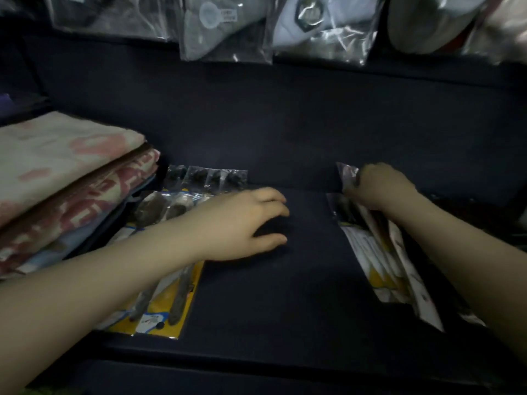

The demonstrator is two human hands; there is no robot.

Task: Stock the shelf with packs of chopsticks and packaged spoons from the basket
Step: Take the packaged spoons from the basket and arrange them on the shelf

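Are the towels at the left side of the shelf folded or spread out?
Folded. The towels lie as a flat stack of layers, their doubled edges showing toward the spoon packs.

Shop: dark display shelf (285,132), bagged goods hanging above (225,27), packaged spoons (159,303), folded towels (65,178).

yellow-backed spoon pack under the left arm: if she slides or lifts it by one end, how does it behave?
The spoon pack lies flat in glossy film, so it would probably slide easily on the dark shelf. The long handles inside likely keep it fairly stiff lengthwise. It looks thin and probably light.
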